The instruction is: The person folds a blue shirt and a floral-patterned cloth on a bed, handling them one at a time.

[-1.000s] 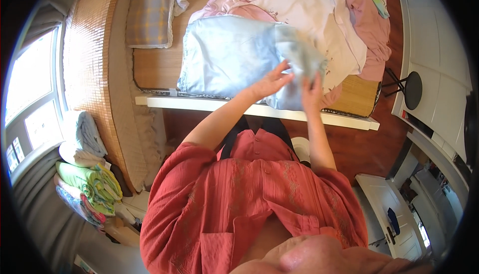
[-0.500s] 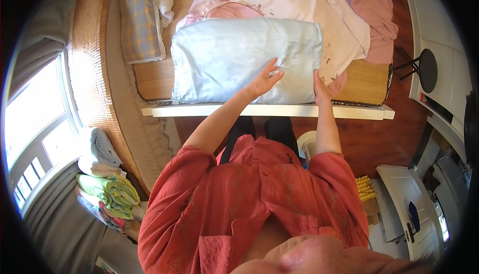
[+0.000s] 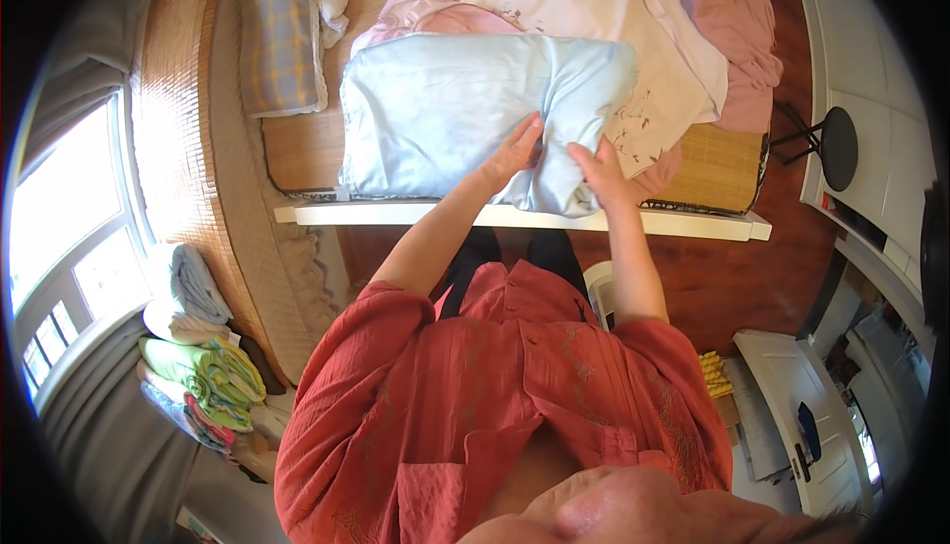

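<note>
A folded piece of light blue satiny bedding (image 3: pixel 435 113) lies at the near edge of the bed. My right hand (image 3: pixel 606 176) grips its right end, thumb on top and fingers partly hidden under the cloth. That end is lifted and bent in toward the middle, making a deep crease. At the crease my left hand (image 3: pixel 512 154) rests on the cloth with its fingers stretched out and close together.
A cream and pink sheet (image 3: pixel 584 0) lies rumpled beyond, with a plaid pillow (image 3: pixel 284 39) at the far left. A white bed rail (image 3: pixel 683 224) runs in front of me. A black stool (image 3: pixel 839 148) stands right; folded blankets (image 3: pixel 213 376) are stacked left.
My right hand has moved left, bringing the bedding's right end inward and creasing it. My left hand has shifted slightly, its spread fingers now closer together at the crease.
</note>
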Tool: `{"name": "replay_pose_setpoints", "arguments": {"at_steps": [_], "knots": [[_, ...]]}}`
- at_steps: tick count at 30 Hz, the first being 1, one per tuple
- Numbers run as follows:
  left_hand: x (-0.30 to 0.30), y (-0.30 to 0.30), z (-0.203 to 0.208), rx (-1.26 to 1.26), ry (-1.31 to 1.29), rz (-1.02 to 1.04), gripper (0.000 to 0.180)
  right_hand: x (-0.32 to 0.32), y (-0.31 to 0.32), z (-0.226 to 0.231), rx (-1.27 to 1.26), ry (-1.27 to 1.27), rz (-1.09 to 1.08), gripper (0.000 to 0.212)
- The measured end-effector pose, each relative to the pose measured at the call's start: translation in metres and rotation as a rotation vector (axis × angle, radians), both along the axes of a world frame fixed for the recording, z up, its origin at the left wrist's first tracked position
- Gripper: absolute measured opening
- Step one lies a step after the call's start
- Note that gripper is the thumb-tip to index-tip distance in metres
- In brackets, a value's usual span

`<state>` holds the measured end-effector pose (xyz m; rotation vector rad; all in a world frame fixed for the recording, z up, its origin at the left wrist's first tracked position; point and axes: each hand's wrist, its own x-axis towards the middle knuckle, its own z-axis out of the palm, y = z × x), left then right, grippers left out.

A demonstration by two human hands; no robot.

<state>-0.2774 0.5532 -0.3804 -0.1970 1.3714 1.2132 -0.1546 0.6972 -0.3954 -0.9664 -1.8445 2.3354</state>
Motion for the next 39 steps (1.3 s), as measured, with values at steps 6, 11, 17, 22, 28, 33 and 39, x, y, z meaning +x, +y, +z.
{"name": "replay_pose_setpoints", "arguments": {"at_steps": [6, 11, 17, 22, 28, 33, 39], "knots": [[-0.014, -0.054, 0.006, 0.14, -0.09, 0.232, 0.06, -0.056, -0.088, 0.057, 0.624, -0.098, 0.319, 0.061], [-0.017, -0.118, -0.017, 0.173, 0.019, 0.551, 0.072, -0.113, -0.147, 0.028, 0.751, -0.131, 0.628, 0.082], [-0.005, -0.168, -0.029, 0.238, -0.177, 0.553, 0.068, -0.117, -0.152, -0.036, 0.641, -0.003, 0.475, 0.083], [-0.018, -0.143, -0.046, 0.182, 0.318, 0.378, 0.071, -0.102, -0.121, -0.022, 0.502, 0.143, 0.26, 0.062], [-0.049, -0.119, -0.061, -0.043, 0.644, 0.408, 0.062, -0.078, -0.078, -0.035, 0.562, -0.204, 0.085, 0.056], [-0.059, -0.102, -0.038, 0.151, 0.509, 0.268, 0.059, -0.061, -0.078, -0.041, -0.176, -0.144, -0.042, 0.061], [-0.081, -0.089, -0.022, 0.284, 0.409, 0.133, 0.05, -0.042, -0.081, -0.027, -0.336, -0.115, -0.07, 0.062]]}}
